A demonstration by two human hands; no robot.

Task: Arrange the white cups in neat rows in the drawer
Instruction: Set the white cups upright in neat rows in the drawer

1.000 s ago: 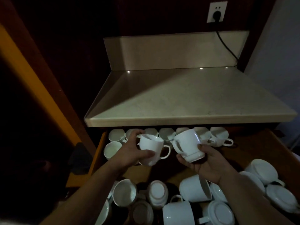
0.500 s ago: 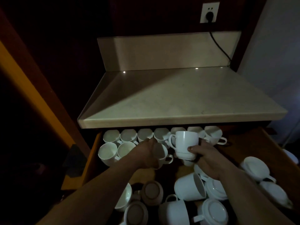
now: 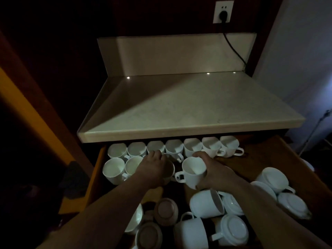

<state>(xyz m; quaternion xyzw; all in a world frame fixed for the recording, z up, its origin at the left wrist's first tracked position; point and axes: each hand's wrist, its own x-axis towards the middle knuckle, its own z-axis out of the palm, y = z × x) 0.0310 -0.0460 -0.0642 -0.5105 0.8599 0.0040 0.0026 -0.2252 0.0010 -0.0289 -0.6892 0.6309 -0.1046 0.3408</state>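
left hand [image 3: 154, 169] clasps 1 cup [image 3: 170, 177] upright in row 2; right hand [image 3: 214, 170] grasps the next cup [image 3: 193, 170] alongside, to extend that row.

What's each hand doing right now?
Left hand: curled over a half-hidden cup, gripping it from above.
Right hand: holding an upright cup by its side.

The left forearm [image 3: 107, 212] and right forearm [image 3: 260, 209] are bare, as are the left grip [image 3: 154, 169] and right grip [image 3: 216, 174].
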